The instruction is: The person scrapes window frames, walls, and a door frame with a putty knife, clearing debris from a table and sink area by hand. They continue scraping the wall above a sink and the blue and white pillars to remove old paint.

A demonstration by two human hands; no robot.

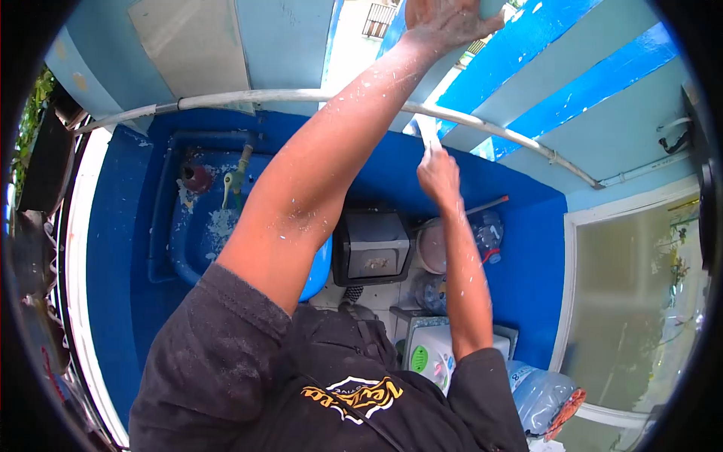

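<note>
My left hand (452, 21) is raised to the top edge of the view, near the blue and grey slats. Its thumb stretches out to the right, while the other fingers are partly cut off by the frame. Lower down, my right hand (439, 177) is closed around the handle of a pale scraper (430, 137). The scraper points upward near the white pipe (467, 119), with its far end blurred against the bright wall. White flecks cover both forearms. Chipped white marks show on the bright blue slat (512, 56).
At left is a blue basin (197, 252) with a tap (228, 188). Below me stand a black-framed box (375, 245), a pinkish bucket (431, 245) and several plastic bottles, including a large water bottle (538, 392). A white-framed glass panel (617, 301) is at right.
</note>
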